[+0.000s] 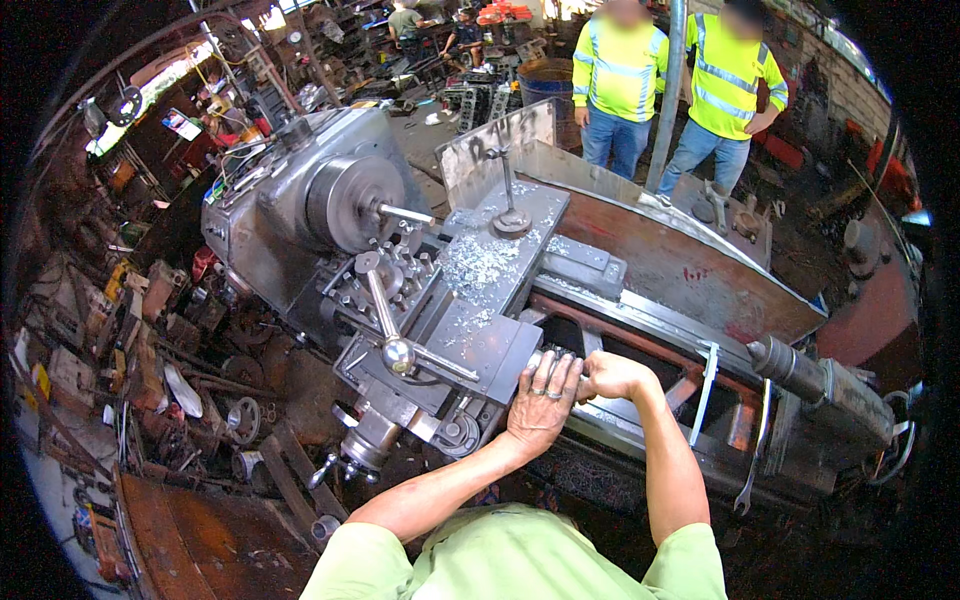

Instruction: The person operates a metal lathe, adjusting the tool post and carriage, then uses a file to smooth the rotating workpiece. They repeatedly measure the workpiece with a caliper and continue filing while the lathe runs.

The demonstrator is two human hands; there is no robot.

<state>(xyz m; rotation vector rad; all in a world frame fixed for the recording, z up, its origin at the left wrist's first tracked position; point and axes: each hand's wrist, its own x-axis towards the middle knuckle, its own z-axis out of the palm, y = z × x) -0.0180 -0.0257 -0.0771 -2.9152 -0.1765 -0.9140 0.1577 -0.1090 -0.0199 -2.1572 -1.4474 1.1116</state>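
Nearest, the left hand (pixel 538 405) lies with its fingers together, laid over the right-hand edge of the lathe carriage (pixel 508 360), while the right hand (pixel 612 377) is curled just beside it; what either grips, if anything, cannot be told. The step in hand looks like two-handed work at that edge, and the next move seems to call for steady pressure, with fingers kept off the metal shavings (pixel 475 265) strewn beyond. The ball-ended lever (pixel 381 305) stands untouched left of the hands. Farther off, a steel bar (pixel 407 213) juts from the chuck (pixel 350 200), well apart from both hands. Behind the lathe, two people in yellow vests (pixel 620 70) stand by a pole (pixel 670 95).
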